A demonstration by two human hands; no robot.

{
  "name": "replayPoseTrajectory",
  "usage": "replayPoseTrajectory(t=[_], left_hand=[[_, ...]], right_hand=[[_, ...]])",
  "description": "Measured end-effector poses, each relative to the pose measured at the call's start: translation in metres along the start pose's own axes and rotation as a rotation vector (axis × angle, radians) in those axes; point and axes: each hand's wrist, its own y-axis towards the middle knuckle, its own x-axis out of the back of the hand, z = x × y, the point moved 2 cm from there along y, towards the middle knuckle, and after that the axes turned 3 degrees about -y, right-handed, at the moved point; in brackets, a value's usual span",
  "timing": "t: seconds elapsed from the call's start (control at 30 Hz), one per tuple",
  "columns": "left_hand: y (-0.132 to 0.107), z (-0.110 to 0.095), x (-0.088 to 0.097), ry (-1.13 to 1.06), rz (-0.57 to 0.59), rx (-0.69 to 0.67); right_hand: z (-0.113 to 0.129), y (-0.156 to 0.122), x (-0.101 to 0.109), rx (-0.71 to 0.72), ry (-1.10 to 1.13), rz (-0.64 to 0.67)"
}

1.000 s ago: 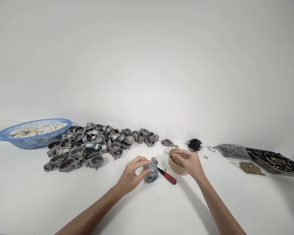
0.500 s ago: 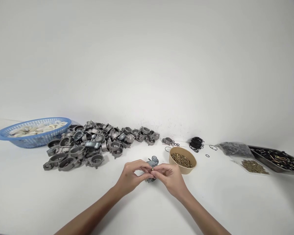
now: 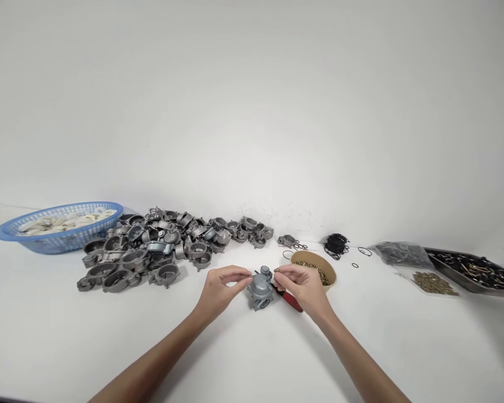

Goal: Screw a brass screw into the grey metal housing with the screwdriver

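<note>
A grey cast metal part (image 3: 260, 290) stands on the white table in front of me. My left hand (image 3: 220, 290) touches its left side with thumb and fingers. My right hand (image 3: 304, 285) is just right of the part, its fingertips pinched on a small brass piece at the part's top. Under my right hand lies a red-handled screwdriver (image 3: 291, 300). Behind that hand stands a tan bowl of brass pieces (image 3: 324, 268).
A heap of grey metal castings (image 3: 159, 249) lies at the left, with a blue basket (image 3: 59, 226) of pale parts beyond it. Black rubber rings (image 3: 335, 245), a bag of dark parts (image 3: 401, 254), loose brass screws (image 3: 434, 282) and a metal tray (image 3: 476, 273) sit at the right.
My right hand left the bowl, came to the metal part with a small brass piece, and now pinches it at the part's top. The screwdriver shows again.
</note>
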Motion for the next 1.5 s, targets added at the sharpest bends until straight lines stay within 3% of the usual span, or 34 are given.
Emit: replayPoseTrajectory(t=[0.13, 0.33, 0.67, 0.87, 1.07, 1.5], left_hand=[[0.007, 0.015, 0.010, 0.018, 0.002, 0.105], [0.009, 0.024, 0.008, 0.036, 0.073, 0.142], [0.008, 0.024, 0.005, 0.077, 0.109, 0.141], [0.007, 0.022, 0.006, 0.135, 0.135, 0.100], [0.007, 0.021, 0.006, 0.131, 0.151, 0.071], [0.007, 0.019, 0.005, 0.182, 0.171, 0.031]], right_hand=[[-0.002, 0.006, 0.016, -0.069, 0.119, -0.037], [-0.014, 0.010, 0.018, -0.144, 0.245, -0.032], [-0.017, 0.011, 0.017, -0.147, 0.007, -0.010], [-0.023, 0.011, 0.015, -0.121, -0.225, 0.126], [-0.028, 0.010, 0.011, -0.183, -0.239, 0.191], [-0.041, 0.013, 0.010, -0.150, -0.273, 0.164]])
